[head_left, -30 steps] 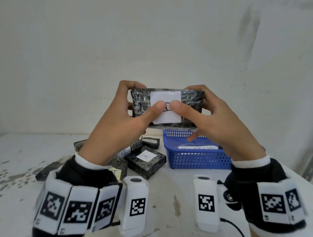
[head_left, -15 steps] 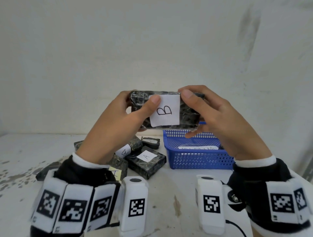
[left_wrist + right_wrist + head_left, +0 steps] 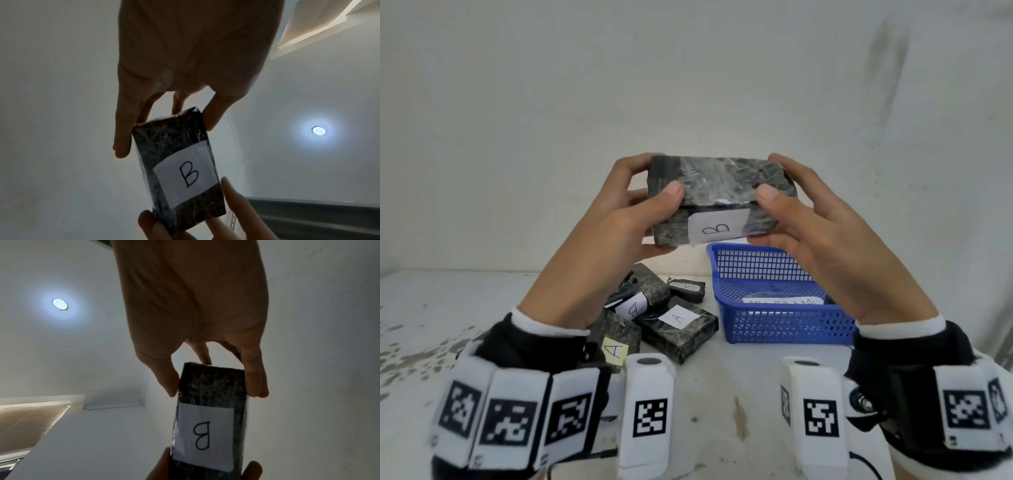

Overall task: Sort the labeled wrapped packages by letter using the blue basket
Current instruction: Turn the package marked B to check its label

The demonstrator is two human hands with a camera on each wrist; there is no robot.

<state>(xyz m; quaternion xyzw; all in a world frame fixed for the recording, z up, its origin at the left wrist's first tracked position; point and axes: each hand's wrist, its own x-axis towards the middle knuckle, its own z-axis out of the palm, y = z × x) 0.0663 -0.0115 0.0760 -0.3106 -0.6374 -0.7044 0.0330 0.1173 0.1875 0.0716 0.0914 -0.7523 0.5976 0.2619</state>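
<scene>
Package tipped back; its B label now faces downward

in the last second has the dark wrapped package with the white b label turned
Yes: the dark wrapped package has tipped back above the blue basket, its B label now facing down.

A dark plastic-wrapped package with a white "B" label is held in the air above the blue basket — more lettered packages lie piled just left of it.
</scene>
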